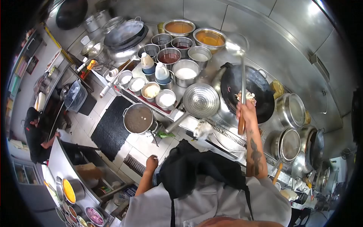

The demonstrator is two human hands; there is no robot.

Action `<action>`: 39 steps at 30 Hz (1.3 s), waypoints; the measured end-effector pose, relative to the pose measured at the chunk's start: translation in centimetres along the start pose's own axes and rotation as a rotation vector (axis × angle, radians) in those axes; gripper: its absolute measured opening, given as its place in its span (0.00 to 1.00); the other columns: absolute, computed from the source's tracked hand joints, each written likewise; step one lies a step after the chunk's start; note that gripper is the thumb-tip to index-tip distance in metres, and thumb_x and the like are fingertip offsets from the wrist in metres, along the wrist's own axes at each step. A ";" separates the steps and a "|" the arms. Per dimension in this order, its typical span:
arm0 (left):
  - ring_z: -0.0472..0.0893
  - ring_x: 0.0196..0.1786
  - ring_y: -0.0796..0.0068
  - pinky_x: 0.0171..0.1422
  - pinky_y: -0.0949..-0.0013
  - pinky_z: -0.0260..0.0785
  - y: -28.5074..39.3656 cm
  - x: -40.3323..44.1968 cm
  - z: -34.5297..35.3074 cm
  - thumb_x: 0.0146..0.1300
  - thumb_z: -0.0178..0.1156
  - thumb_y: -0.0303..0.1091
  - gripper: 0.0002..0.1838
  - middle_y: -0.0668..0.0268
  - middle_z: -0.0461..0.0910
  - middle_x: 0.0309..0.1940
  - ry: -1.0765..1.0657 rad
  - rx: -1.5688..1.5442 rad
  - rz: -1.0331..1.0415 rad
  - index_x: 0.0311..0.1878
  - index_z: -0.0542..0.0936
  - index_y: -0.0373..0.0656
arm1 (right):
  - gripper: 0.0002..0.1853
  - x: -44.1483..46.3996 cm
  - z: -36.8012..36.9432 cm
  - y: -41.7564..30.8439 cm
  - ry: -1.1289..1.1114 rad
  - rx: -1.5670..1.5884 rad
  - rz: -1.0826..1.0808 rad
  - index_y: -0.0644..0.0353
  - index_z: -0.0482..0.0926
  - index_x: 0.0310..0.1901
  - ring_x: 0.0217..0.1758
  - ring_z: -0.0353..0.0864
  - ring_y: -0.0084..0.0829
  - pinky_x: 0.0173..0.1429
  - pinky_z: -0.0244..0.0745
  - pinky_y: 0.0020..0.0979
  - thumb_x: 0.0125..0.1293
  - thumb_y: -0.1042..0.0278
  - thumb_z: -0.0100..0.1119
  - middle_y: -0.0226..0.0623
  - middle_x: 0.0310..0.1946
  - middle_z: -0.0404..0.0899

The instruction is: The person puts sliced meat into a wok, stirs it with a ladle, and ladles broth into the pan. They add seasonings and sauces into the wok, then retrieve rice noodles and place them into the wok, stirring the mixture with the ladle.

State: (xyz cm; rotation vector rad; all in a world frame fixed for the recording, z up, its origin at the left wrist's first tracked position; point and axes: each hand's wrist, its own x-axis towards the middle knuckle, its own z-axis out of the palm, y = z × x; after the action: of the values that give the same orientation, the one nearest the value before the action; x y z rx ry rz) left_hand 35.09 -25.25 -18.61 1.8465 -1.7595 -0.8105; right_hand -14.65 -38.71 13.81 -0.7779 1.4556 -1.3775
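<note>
My right hand [247, 113] grips the wooden handle of a long steel ladle [243, 75]. The ladle is raised over a black wok [230, 89], and its bowl is beyond the wok's far rim. Pale sliced food [249, 99] lies in the wok, partly hidden behind the ladle and my hand. My left hand [152, 163] hangs low at my side above the tiled floor, its fingers curled. A tiny pale spot shows at its fingertips, too small to name.
A perforated strainer [201, 100] rests left of the wok. Behind it stand several sauce pots, such as one of white powder [186, 72], and squeeze bottles [162, 73]. A pot of brown liquid [138, 118] stands lower left. Another person [36, 136] works at far left.
</note>
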 end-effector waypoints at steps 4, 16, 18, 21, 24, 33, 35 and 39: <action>0.84 0.32 0.55 0.37 0.58 0.77 -10.9 -1.5 -1.0 0.54 0.59 0.31 0.08 0.51 0.83 0.27 -0.089 0.000 -0.240 0.33 0.84 0.39 | 0.07 8.5 9.4 -2.2 -0.128 -0.016 0.055 0.58 0.75 0.46 0.17 0.71 0.21 0.19 0.68 0.26 0.69 0.68 0.56 0.27 0.23 0.72; 0.77 0.22 0.69 0.27 0.65 0.73 -20.7 -9.4 -4.6 0.61 0.60 0.36 0.06 0.66 0.79 0.23 -0.517 0.025 -0.487 0.35 0.79 0.45 | 0.07 27.2 27.2 2.2 0.021 -0.563 0.004 0.69 0.76 0.28 0.17 0.76 0.31 0.22 0.73 0.34 0.57 0.73 0.59 0.39 0.20 0.76; 0.77 0.22 0.69 0.29 0.63 0.74 -22.2 -10.0 -5.3 0.55 0.65 0.36 0.08 0.66 0.80 0.22 -0.596 0.523 0.103 0.33 0.81 0.43 | 0.07 27.9 28.2 2.5 0.037 -0.605 0.013 0.70 0.77 0.28 0.17 0.77 0.32 0.22 0.74 0.35 0.56 0.74 0.59 0.40 0.20 0.76; 0.77 0.22 0.69 0.28 0.64 0.73 -22.5 -9.8 -5.2 0.56 0.64 0.36 0.07 0.65 0.80 0.22 -0.539 0.283 -0.136 0.33 0.81 0.42 | 0.08 28.5 29.0 3.0 0.019 -0.610 0.055 0.71 0.77 0.29 0.17 0.77 0.33 0.21 0.73 0.36 0.57 0.73 0.58 0.41 0.21 0.77; 0.78 0.22 0.69 0.26 0.64 0.72 -22.5 -8.5 -4.6 0.56 0.63 0.35 0.07 0.64 0.80 0.23 -0.359 -0.253 -0.574 0.33 0.81 0.41 | 0.08 28.6 29.2 1.8 -0.069 -0.570 0.191 0.69 0.77 0.30 0.17 0.76 0.32 0.20 0.72 0.34 0.60 0.71 0.55 0.39 0.22 0.78; 0.78 0.22 0.67 0.24 0.62 0.70 -22.5 -3.3 -4.8 0.59 0.60 0.35 0.07 0.63 0.81 0.25 -0.180 -0.797 -1.006 0.31 0.80 0.43 | 0.08 28.7 26.4 -2.6 -0.333 0.361 0.503 0.53 0.68 0.30 0.20 0.70 0.16 0.24 0.67 0.22 0.69 0.68 0.49 0.22 0.21 0.71; 0.78 0.22 0.66 0.23 0.62 0.70 -22.3 -2.8 -4.9 0.60 0.59 0.36 0.07 0.63 0.81 0.25 -0.209 -0.780 -1.017 0.31 0.80 0.44 | 0.08 28.1 24.5 -3.6 -0.415 0.513 0.463 0.54 0.66 0.30 0.21 0.71 0.19 0.27 0.68 0.26 0.68 0.69 0.49 0.24 0.21 0.69; 0.78 0.22 0.65 0.22 0.60 0.69 -22.6 -2.5 -4.7 0.61 0.58 0.37 0.07 0.62 0.81 0.26 -0.311 -0.731 -1.028 0.30 0.79 0.46 | 0.04 25.4 19.0 -5.1 -0.505 0.785 0.368 0.60 0.68 0.39 0.23 0.71 0.17 0.28 0.67 0.23 0.69 0.70 0.50 0.25 0.26 0.71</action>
State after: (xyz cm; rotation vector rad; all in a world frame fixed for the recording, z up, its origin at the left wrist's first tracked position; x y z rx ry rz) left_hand 54.66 -21.41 -30.51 2.0356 -0.3432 -1.8663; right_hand -6.61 -69.74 15.15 -0.2837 0.5430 -1.2035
